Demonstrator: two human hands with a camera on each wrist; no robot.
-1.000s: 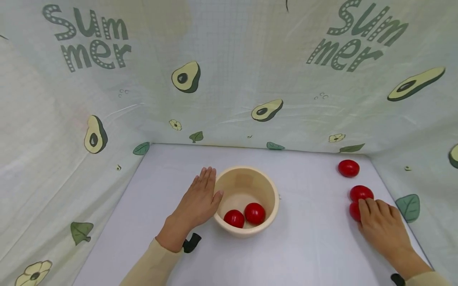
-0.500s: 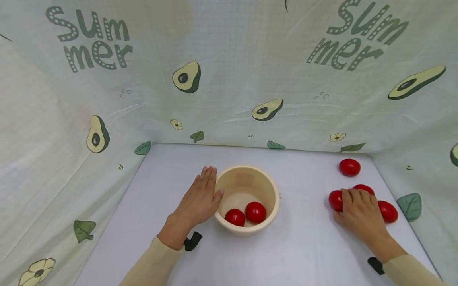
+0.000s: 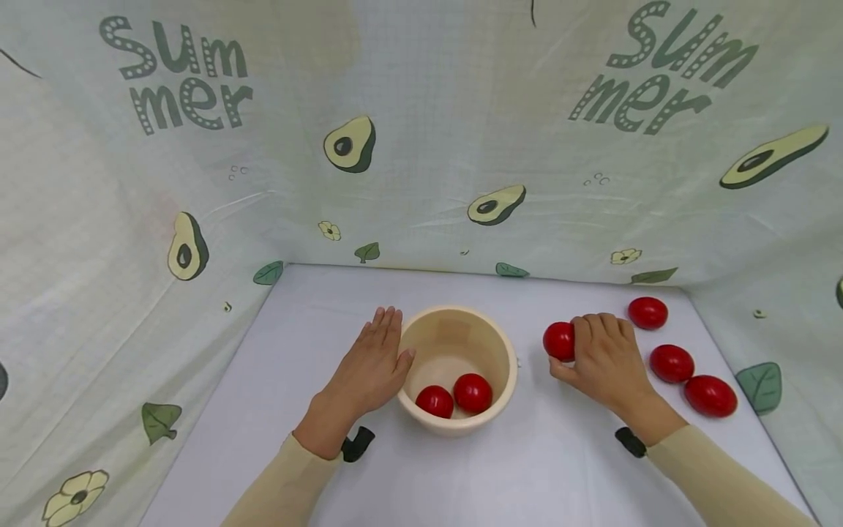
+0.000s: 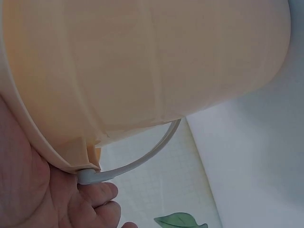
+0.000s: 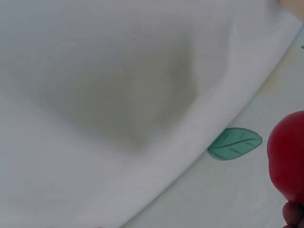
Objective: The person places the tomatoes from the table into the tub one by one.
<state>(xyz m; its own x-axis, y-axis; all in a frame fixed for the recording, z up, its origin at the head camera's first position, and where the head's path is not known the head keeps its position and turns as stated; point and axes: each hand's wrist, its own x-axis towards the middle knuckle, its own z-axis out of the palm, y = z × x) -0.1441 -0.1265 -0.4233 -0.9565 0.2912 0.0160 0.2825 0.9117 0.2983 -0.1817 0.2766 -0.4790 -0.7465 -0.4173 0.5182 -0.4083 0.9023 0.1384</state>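
We see the left hand (image 3: 365, 372), fingers straight and together, against the bucket (image 3: 454, 329), probably steadying it; our right hand (image 3: 609, 362) clamps a red ball (image 3: 558, 342) between bucket and loose balls (image 3: 671, 364), presumably against rolling.

Cream bucket (image 3: 451, 333) upright on bench (image 3: 527, 468), left hand (image 3: 369, 362) against side. Two glossy red balls (image 3: 473, 394) inside, close together. Held red ball (image 3: 558, 341) in right hand (image 3: 602, 362). Three loose red balls (image 3: 672, 364) farther right.
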